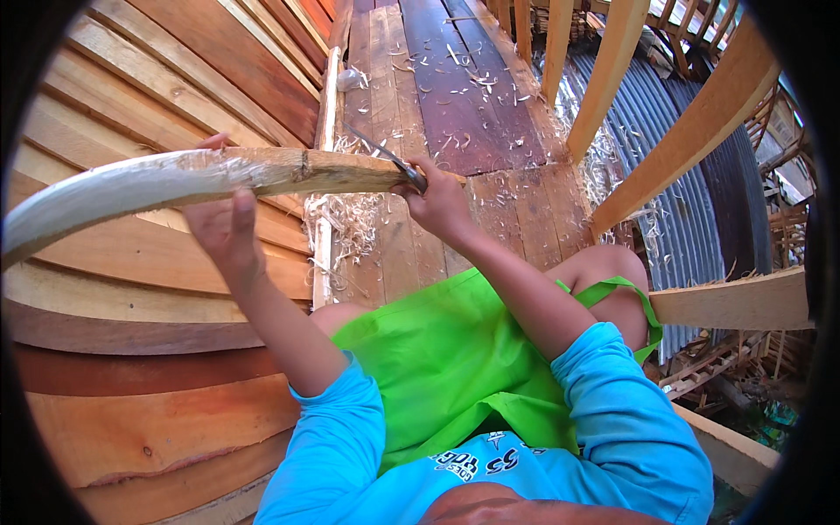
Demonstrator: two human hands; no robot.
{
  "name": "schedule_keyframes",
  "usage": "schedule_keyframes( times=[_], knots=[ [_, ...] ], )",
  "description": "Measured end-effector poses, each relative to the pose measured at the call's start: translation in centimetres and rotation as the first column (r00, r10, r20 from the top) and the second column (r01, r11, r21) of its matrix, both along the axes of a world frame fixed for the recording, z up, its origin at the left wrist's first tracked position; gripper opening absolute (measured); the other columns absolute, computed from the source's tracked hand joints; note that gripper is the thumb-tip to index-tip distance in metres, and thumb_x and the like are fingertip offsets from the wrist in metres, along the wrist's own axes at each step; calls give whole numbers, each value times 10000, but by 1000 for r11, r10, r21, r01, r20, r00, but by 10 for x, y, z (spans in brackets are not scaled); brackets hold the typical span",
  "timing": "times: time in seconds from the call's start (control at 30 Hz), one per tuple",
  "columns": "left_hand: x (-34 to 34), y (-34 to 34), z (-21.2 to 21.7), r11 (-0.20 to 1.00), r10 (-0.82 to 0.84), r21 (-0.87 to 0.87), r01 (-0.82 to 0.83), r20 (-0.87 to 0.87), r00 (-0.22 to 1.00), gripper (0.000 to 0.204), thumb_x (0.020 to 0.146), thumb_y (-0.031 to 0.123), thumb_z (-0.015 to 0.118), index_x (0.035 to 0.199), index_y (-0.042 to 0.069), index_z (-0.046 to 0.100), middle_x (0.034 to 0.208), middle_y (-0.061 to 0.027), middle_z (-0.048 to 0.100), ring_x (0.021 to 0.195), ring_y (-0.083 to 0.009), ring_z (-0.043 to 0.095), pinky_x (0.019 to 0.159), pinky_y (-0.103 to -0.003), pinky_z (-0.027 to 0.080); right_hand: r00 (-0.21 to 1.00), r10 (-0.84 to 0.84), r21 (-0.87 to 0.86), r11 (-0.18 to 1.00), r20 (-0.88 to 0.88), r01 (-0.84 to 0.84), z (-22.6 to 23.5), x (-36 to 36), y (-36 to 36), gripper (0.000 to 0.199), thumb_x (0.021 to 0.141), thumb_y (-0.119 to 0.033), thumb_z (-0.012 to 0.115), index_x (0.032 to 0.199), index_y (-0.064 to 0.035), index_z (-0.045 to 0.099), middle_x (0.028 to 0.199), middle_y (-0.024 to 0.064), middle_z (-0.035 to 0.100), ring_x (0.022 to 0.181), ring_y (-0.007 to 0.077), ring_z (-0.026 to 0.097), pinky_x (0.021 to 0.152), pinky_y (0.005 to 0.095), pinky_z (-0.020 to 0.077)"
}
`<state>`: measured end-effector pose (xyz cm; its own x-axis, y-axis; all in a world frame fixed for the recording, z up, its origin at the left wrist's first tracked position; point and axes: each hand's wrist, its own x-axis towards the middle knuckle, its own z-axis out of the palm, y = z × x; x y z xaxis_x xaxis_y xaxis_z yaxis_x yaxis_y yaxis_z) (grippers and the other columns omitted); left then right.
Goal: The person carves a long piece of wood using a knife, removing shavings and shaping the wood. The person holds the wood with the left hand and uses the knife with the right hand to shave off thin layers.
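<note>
A long, pale wooden pole point(280, 169), partly stripped and with dark knots, stretches across in front of me from the far left. My left hand point(223, 232) grips it, thumb on the near side and fingertips showing over the far edge. In my right hand point(439, 208) is a knife, held at the pole's right end. The knife's dark blade point(376, 145) points up and to the left, lying beyond the pole; its handle is mostly hidden by my fingers. A green apron point(455, 350) covers my lap.
Stacked wooden boards point(140, 306) line the left side. Curly shavings point(350, 227) lie heaped beside a pale strip and scattered over the plank floor point(525, 219). Wooden railing posts point(608, 79) stand at the right, with corrugated metal roofing point(691, 201) beyond them.
</note>
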<state>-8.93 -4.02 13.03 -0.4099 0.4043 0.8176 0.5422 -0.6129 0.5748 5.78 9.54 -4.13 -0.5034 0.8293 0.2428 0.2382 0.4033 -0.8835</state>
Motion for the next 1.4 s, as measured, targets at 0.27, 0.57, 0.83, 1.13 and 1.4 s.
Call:
schedule_keyframes(
  times=[0.27, 0.57, 0.83, 1.13, 1.4],
  knots=[
    [39, 43, -34, 968, 136, 99, -230, 564, 815, 501, 805, 161, 755, 1165, 1, 444, 982, -122, 586, 816, -225, 630, 701, -362, 562, 988, -29, -21, 999, 150, 33, 25, 8, -17, 374, 927, -366, 576, 1048, -13, 584, 789, 238, 657, 812, 411, 654, 724, 489, 490],
    [33, 47, -36, 881, 273, 155, -448, 606, 747, 410, 841, 200, 708, 1050, -64, 474, 762, -119, 585, 561, -208, 605, 522, -323, 541, 941, -12, -260, 960, 338, 106, -6, 3, 7, 612, 1013, -357, 255, 831, 84, 638, 857, 330, 634, 855, 485, 622, 799, 543, 476],
    [34, 44, -33, 884, 274, 148, -444, 605, 747, 352, 832, 186, 701, 969, -58, 487, 674, -127, 570, 505, -211, 577, 489, -332, 526, 926, -21, -219, 969, 377, 112, -22, 13, 20, 543, 1002, -325, 297, 853, 64, 646, 906, 295, 651, 871, 470, 624, 819, 539, 476],
    [24, 25, -16, 864, 337, 142, -483, 549, 765, 321, 818, 143, 714, 960, -64, 513, 711, -112, 567, 519, -192, 567, 475, -321, 511, 882, 277, -180, 958, 382, -223, -5, -7, 8, 517, 1023, -362, 327, 913, 45, 627, 855, 276, 646, 850, 455, 622, 780, 514, 469],
    [23, 29, -16, 838, 396, 112, -533, 546, 738, 389, 819, 161, 718, 1033, -87, 508, 754, -116, 573, 561, -186, 581, 520, -313, 519, 886, 267, -325, 935, 379, -142, -47, -3, 7, 447, 1009, -298, 352, 986, 49, 634, 893, 329, 633, 843, 457, 623, 801, 533, 470]
  ],
)
